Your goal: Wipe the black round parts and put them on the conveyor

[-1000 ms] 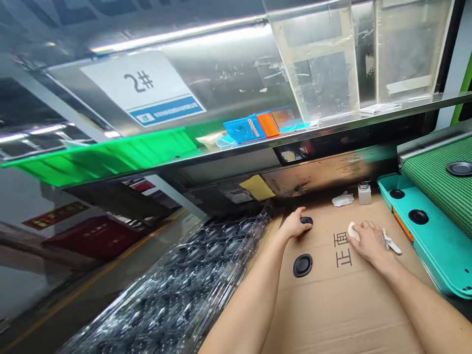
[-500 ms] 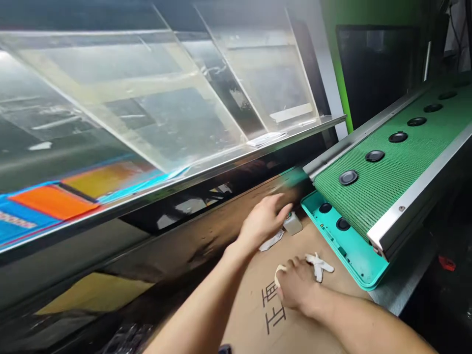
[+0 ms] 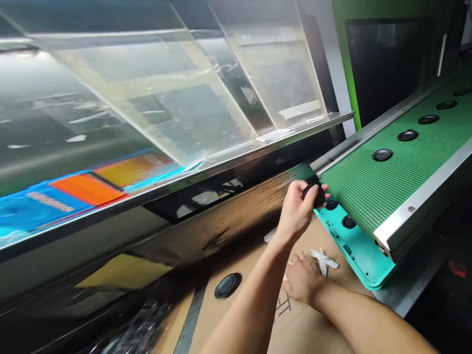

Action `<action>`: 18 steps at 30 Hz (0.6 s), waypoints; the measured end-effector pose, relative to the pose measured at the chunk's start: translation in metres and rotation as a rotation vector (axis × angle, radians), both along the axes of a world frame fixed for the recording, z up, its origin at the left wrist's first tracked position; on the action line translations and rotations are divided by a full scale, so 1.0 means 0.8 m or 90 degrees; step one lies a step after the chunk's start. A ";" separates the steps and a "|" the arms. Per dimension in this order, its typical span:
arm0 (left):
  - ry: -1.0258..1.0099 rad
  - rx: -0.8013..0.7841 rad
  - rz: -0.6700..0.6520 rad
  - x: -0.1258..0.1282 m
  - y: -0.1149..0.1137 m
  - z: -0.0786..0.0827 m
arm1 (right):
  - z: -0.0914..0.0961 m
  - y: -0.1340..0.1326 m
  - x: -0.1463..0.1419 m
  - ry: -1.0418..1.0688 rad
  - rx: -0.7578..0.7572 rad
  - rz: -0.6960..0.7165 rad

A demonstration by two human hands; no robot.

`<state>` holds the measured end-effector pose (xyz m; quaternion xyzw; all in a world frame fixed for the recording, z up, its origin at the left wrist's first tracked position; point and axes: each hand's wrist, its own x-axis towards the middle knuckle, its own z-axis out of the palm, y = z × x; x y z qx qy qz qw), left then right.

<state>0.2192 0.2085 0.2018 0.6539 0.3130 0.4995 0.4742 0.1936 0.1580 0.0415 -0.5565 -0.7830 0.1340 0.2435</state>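
Observation:
My left hand (image 3: 300,209) is closed around a black round plastic disc (image 3: 317,195), raised beside the near end of the green conveyor belt. Below it, my right hand (image 3: 304,278) rests low over the brown cardboard (image 3: 254,275) with curled fingers. Something pale shows at its fingertips, too little of it to name. A crumpled white scrap (image 3: 325,260) lies just beyond that hand. Another round black part (image 3: 227,285) lies on the cardboard to the left of my left forearm, which covers part of the surface.
The green conveyor belt (image 3: 398,182), carrying several black discs, runs away to the right between metal rails (image 3: 405,219). A turquoise tray (image 3: 368,265) under its end holds a few dark parts. Clear machine panels (image 3: 206,113) and a metal ledge (image 3: 221,160) border the left.
My left hand has moved up and right from the cardboard and now grips a black disc. The nearest disc is gone from the belt. My right hand has stayed nearly in place.

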 end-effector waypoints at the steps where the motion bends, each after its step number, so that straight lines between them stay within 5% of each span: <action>1: -0.047 -0.058 0.030 -0.031 -0.014 -0.014 | 0.003 -0.002 0.004 -0.014 0.017 0.002; 6: -0.217 -0.301 0.156 -0.162 -0.072 -0.113 | 0.007 -0.008 0.009 -0.043 0.046 -0.006; 10: -0.361 -0.454 0.180 -0.202 -0.085 -0.175 | 0.006 -0.008 0.009 -0.021 0.092 -0.021; 18: -0.648 -0.509 0.134 -0.210 -0.070 -0.196 | 0.001 0.008 -0.005 0.211 0.095 -0.071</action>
